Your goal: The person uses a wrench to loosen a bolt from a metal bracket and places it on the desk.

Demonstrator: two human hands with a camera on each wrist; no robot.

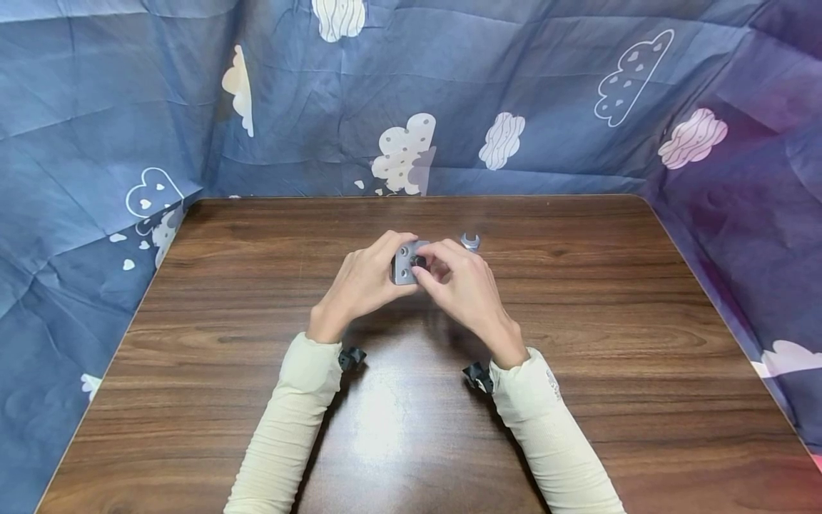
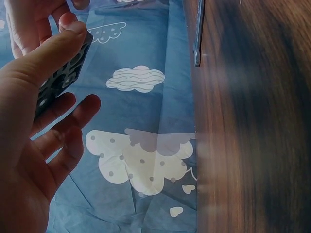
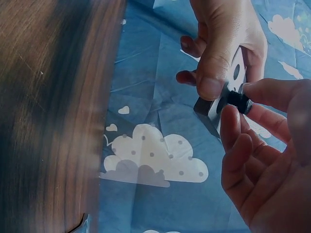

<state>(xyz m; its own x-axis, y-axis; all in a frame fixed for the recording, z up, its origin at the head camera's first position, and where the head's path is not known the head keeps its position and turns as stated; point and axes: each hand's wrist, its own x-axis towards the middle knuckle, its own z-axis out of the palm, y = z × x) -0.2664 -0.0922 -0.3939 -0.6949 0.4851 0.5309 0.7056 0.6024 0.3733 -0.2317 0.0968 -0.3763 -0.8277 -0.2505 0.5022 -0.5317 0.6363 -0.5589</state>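
My left hand (image 1: 362, 280) grips a small grey metal block (image 1: 404, 263) by its edges, thumb on the near side. Round holes show in the block's face; its back is darker in the left wrist view, with several recesses. With thumb and fingertips, my right hand (image 1: 472, 289) pinches a short black bolt (image 3: 239, 102), one end of it against the block's face. Both hands hold these pieces up above the table. In the head view the right fingers cover part of the block's right side.
An open-end wrench (image 1: 471, 243) lies on the wooden table (image 1: 610, 321), just beyond the right hand, its handle hidden behind it. Blue cloth (image 1: 289, 86) with cloud prints hangs along the table's back and sides. Both wrists carry small black camera mounts (image 1: 478, 377).
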